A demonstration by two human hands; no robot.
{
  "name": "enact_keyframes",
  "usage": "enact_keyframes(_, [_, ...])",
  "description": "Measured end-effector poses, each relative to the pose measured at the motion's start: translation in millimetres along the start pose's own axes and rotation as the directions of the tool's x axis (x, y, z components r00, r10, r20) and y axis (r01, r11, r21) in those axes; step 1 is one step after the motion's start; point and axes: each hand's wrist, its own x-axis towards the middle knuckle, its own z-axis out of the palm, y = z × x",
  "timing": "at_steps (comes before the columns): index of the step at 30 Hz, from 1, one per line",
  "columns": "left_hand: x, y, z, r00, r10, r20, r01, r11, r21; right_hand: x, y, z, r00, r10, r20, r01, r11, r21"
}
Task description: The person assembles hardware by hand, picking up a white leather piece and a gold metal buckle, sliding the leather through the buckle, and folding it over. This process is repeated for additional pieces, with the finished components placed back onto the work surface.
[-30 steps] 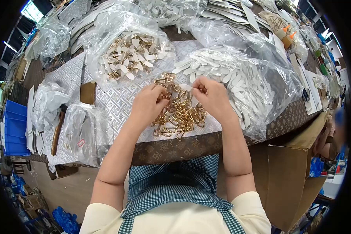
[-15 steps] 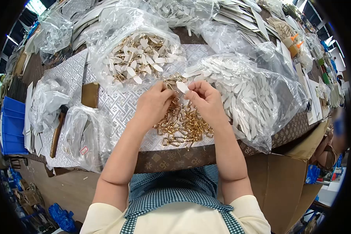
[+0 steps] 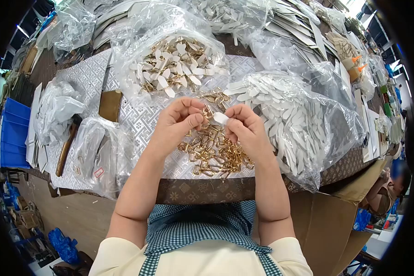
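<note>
Fingers (image 3: 195,120) of the left hand (image 3: 177,124) pinch a small gold metal buckle (image 3: 208,113); the right hand (image 3: 244,129) nips a thin white leather tab (image 3: 221,118) above the desk (image 3: 138,120). Both are light; the soft tab wants gripping near its end. Since half a second ago, the hands sit lower.

Bright, even overhead light; soft shadows only. Glare on clear plastic bags (image 3: 303,115) and gold buckles (image 3: 214,149). Strong fisheye bend, black vignette at corners. Centre sharp, periphery slightly blurred.
</note>
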Motion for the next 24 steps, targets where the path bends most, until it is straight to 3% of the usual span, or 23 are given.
enact_keyframes(2, [1,-6,-6,0.997,-0.018,0.07,0.017,1.0,0.015,-1,3,2,0.999,0.013,0.033,-0.013,1.0,0.018])
enact_keyframes(6, [-4,-10,7,0.998,-0.002,0.063,0.001,1.0,0.025,-3,3,10,1.0,0.015,0.024,-0.016,0.999,0.051])
enact_keyframes(9, [-2,-13,3,0.994,0.1,0.052,-0.106,0.987,0.123,-5,10,16,0.985,-0.163,-0.049,0.156,0.979,-0.13])
enact_keyframes(12, [-3,-10,1,1.0,-0.021,-0.001,0.021,0.996,0.084,-7,13,19,0.975,-0.221,-0.031,0.201,0.928,-0.315])
enact_keyframes(15, [-3,-12,3,0.999,-0.032,-0.008,0.033,0.992,0.122,-10,2,22,0.98,-0.199,0.017,0.194,0.929,-0.316])
enact_keyframes(18, [0,-17,5,0.999,0.044,0.017,-0.045,0.994,0.098,-7,9,25,0.937,-0.348,0.024,0.322,0.837,-0.443])
enact_keyframes(24, [1,-17,-3,0.988,-0.091,0.124,0.085,0.995,0.052,-8,9,24,0.982,-0.18,-0.05,0.138,0.879,-0.456])
